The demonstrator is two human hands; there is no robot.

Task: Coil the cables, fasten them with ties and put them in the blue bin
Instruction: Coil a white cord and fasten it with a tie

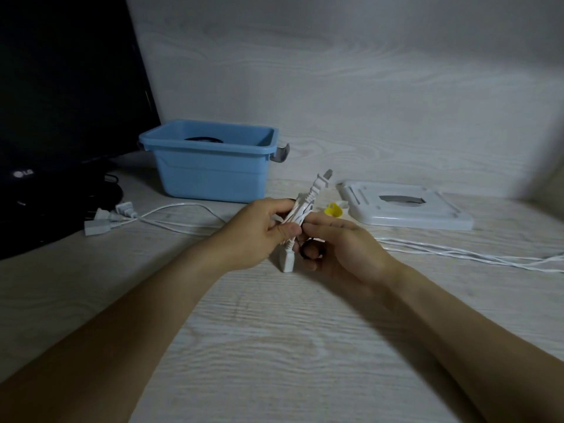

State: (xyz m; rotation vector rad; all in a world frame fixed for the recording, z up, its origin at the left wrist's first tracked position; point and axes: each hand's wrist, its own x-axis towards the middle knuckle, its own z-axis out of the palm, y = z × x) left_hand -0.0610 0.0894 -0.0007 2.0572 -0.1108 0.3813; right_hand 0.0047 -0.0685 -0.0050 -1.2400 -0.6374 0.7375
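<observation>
Two hands hold a bundled white cable [300, 213] above a pale wood-grain desk [274, 331], in front of the blue bin [210, 175].

Left hand [259, 236] grips the coil w/ fingers and thumb curled round it; plug end [320, 183] sticks up and away, socket end [286, 259] hangs down. Right hand [338, 248] pinches a dark tie [306, 251] against the coil's lower part, forefinger laid across the strands. Bin sits open at the back, sth dark inside, too dim to identify. Its white lid [406, 209] lies to the right, a yellow tie [332, 210] just beside it. More white cables: loose ones [171, 212] at left w/ plugs near a monitor [61, 87], others [473, 253] at right.
</observation>
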